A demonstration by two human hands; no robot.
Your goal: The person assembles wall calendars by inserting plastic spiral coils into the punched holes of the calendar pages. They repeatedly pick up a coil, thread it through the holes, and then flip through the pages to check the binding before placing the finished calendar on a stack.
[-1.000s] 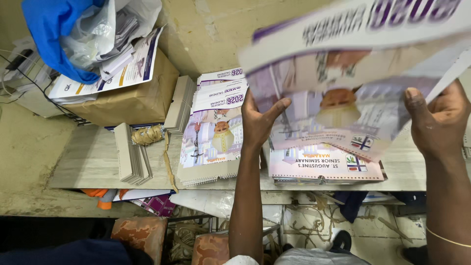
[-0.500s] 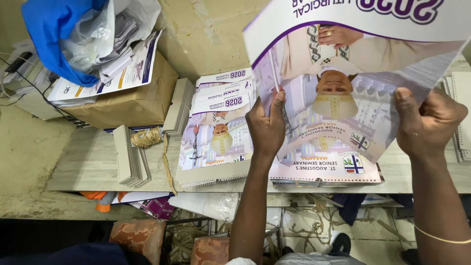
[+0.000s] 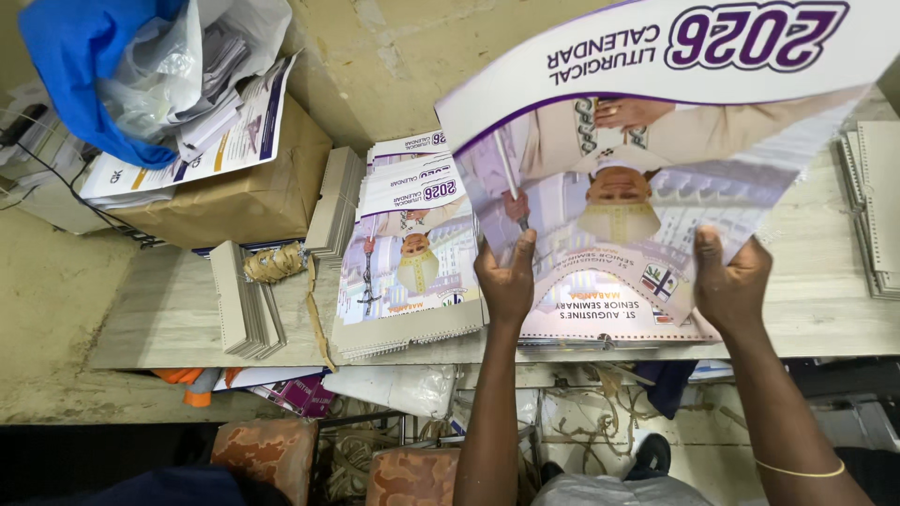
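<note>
I am holding up a large glossy printed calendar sheet with a purple and white curved header band (image 3: 656, 122), lifted clear of the pale wooden workbench (image 3: 159, 319) and tilted away from me, so its far edge is rising toward the wall. My left hand (image 3: 506, 281) is pinching the near edge on one side, thumb on the face and fingers curled behind; my right hand (image 3: 729, 286) is gripping the same edge further along in the same way. I am taking it at two spread points because a sheet this wide and thin would sag or crease from one hold.

Right under the raised sheet, a stack of matching printed calendars (image 3: 609, 323) is lying flat at the bench's near edge, and a second stack of the same calendars (image 3: 412, 253) is sitting just beside it to my left, its upper copies fanned back a little. Further left, a bundle of grey card backing boards (image 3: 242, 300) is standing on edge, with a ball of brown twine (image 3: 274, 262) touching it. A brown cardboard box (image 3: 234, 197) carrying loose printed sheets and a blue cloth is crowding the back left corner.

Open bench is showing mostly to my far left and in a strip to the right, before another pile of grey boards (image 3: 872, 206) at the right edge. The sheet's top is running past the frame, so I cannot tell its clearance there.
</note>
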